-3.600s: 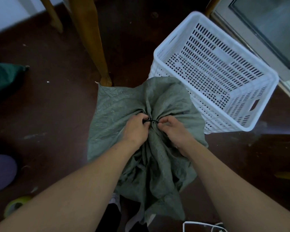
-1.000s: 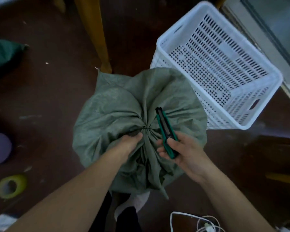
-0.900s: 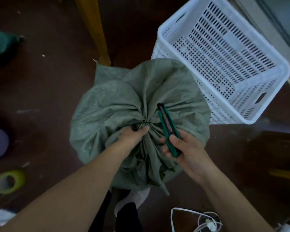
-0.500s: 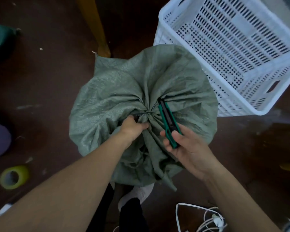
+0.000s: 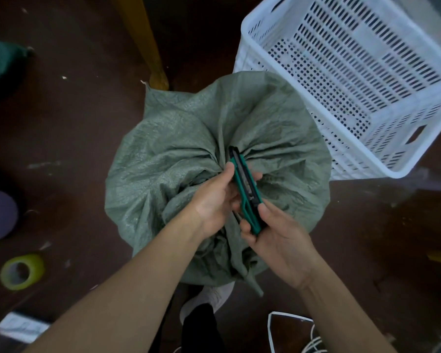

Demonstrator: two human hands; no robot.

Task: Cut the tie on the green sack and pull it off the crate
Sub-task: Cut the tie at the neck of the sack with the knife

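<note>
**Sack, one.** A green sack (image 5: 178,159) of woven plastic, matt and finely ribbed, is stood on the dark brown floor (image 5: 69,128) at the middle of the view. Its cloth is gathered into radiating pleats at a neck on top, with a loose tail hung toward the viewer. What it covers is hidden. The tie is masked by the hands and cannot be made out.

**Cutter, one.** A slim, bar-shaped cutter (image 5: 247,192) with a teal casing and a black centre strip is held over the gathered neck.

**Hands, two, bare.** The fore part of the cutter is pinched by the left hand (image 5: 214,200), thumb on one side and fingers curled beneath the other. The rear end is gripped by the right hand (image 5: 278,240), with the thumb laid on top.

**Crate, one.** A white plastic crate (image 5: 341,72), rectangular with slotted and perforated walls, is set touching the sack's far right side.

**Sundries, one each.**
- A yellow-green tape roll (image 5: 22,271), ring-shaped, lies at lower left.
- A wooden leg (image 5: 148,42), tapered, is seen at the sack's far edge.
- A white cable (image 5: 290,318) is seen at the bottom.
- A white shoe (image 5: 211,296) is partly shown under the sack's tail.
</note>
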